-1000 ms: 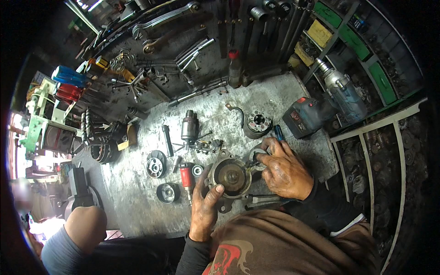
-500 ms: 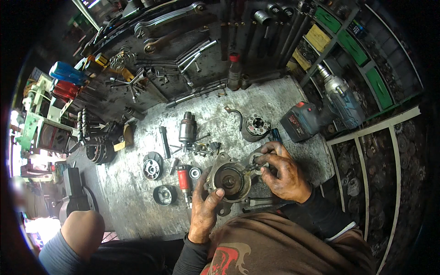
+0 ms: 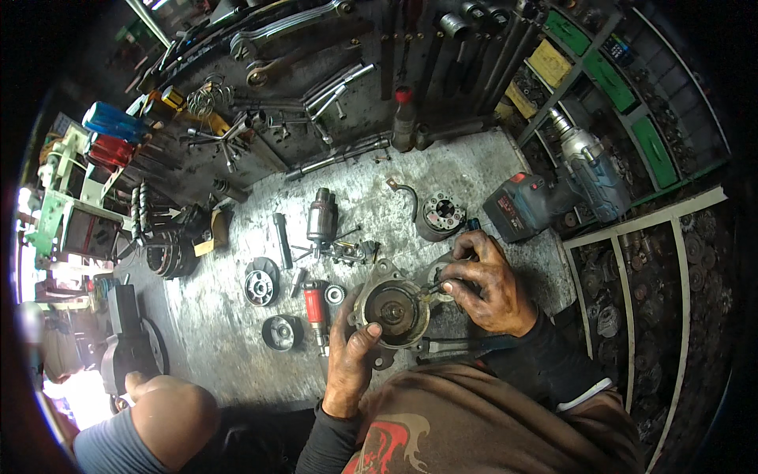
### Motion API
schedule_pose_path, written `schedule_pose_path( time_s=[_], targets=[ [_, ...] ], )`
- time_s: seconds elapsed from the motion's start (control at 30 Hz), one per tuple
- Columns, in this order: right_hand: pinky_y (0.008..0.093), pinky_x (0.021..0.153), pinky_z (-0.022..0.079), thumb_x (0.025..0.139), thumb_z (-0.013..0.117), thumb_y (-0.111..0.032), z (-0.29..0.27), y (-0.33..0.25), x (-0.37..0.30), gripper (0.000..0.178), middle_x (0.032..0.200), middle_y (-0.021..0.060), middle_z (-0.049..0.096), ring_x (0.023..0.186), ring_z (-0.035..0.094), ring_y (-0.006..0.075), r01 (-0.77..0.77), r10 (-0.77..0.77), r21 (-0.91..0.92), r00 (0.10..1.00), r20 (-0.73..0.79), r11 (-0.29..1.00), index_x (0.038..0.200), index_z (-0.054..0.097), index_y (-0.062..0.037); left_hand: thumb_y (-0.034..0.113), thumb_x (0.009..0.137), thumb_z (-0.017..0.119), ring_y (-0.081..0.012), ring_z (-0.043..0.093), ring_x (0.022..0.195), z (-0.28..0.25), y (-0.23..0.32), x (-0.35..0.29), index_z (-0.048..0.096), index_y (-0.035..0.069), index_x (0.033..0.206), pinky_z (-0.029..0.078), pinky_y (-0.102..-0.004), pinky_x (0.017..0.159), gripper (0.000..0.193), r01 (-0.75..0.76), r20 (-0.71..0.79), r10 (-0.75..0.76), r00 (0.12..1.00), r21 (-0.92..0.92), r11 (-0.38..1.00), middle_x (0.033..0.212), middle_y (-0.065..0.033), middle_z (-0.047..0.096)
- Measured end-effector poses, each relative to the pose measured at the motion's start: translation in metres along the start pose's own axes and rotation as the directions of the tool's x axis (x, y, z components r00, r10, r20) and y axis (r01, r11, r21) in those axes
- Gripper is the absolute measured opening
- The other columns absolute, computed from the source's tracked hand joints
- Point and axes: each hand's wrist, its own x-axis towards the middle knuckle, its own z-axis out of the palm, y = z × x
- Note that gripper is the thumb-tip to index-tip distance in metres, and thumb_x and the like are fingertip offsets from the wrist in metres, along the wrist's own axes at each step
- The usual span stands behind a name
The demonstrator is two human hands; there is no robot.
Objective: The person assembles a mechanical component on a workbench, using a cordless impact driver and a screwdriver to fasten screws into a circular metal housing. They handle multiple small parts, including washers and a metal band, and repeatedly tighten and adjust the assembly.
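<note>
Workbench, flat-topped, scuffed grey [image 3: 221, 347], with metal hand tools [image 3: 292, 27] ranged along the dark wall [image 3: 367, 110] behind. Before me, at the bench's front part: one round grey metal housing with lugged rim and dark hollow centre [image 3: 392, 311], open face up. Left hand [image 3: 350, 355]: thumb over the housing's rim, fingers wrapped round its left side, gripping. Right hand [image 3: 495, 296]: thumb and forefinger pinching one small dark slender piece [image 3: 435, 291] at the housing's right rim; its exact kind I cannot tell. Leftward: one red-and-silver cylindrical tool [image 3: 315, 308], one grey metal cup [image 3: 282, 332]. Beyond my right hand: one dark cylinder with segmented top [image 3: 442, 219], one blue-and-black cordless drill [image 3: 588, 172].
</note>
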Motion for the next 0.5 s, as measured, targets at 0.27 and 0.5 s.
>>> schedule_pose_path(
  time_s=[0.27,0.5],
  targets=[
    [0.0446,0.099,0.045,0.092,0.07,-0.012,0.0058,0.0027,-0.0041,0.013,0.112,0.0167,0.054,0.109,0.056,0.0333,0.04,-0.041,-0.013,0.999,-0.022,0.999,0.1,0.066,-0.0026,0.039,0.086,0.077,-0.0295,0.068,0.119,0.0079,0.0054,-0.0049,0.038,-0.007,0.153,0.058,-0.0392,0.097,0.09,0.034,-0.095,-0.026,0.995,0.082,0.996,0.135,-0.0203,0.063],
    [0.0444,0.098,0.046,0.092,0.068,-0.012,0.0048,0.0043,-0.0005,0.014,0.111,0.0172,0.057,0.107,0.058,0.0337,0.069,-0.068,0.07,0.997,-0.026,0.995,0.1,0.063,-0.0013,0.039,0.084,0.08,-0.0282,0.071,0.113,0.005,0.0061,0.0003,0.043,-0.008,0.15,0.059,-0.0372,0.093,0.088,0.007,-0.063,-0.002,0.998,0.08,0.997,0.129,-0.0196,0.067]
  ],
)
